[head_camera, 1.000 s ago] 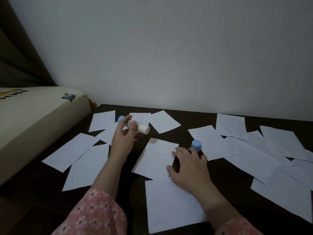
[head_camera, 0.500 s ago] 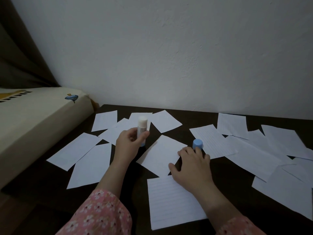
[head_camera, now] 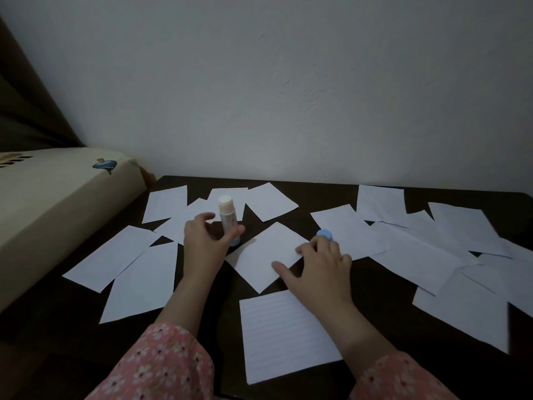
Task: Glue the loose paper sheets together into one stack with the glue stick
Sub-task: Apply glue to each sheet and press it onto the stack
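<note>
The uncapped glue stick [head_camera: 225, 215] stands upright on its blue base on the dark table [head_camera: 375, 290]. My left hand [head_camera: 203, 243] is around its lower part; the forefinger is apart from the tube and the thumb lies in front of it. My right hand [head_camera: 320, 272] lies flat, fingertips pressing a blank sheet [head_camera: 265, 254] at the table's middle. The blue cap [head_camera: 325, 234] sits just beyond those fingers. A lined sheet [head_camera: 282, 333] lies nearest me, partly under my right wrist.
Several loose sheets [head_camera: 135, 267] lie scattered on the left, and several more overlap on the right [head_camera: 438, 249] and at the back. A cream mattress [head_camera: 57, 203] borders the table's left side. A white wall stands right behind the table.
My left hand turned the glue stick from lying sideways in the air to standing on the table, then loosened its fingers. My right hand stayed on the middle sheet.
</note>
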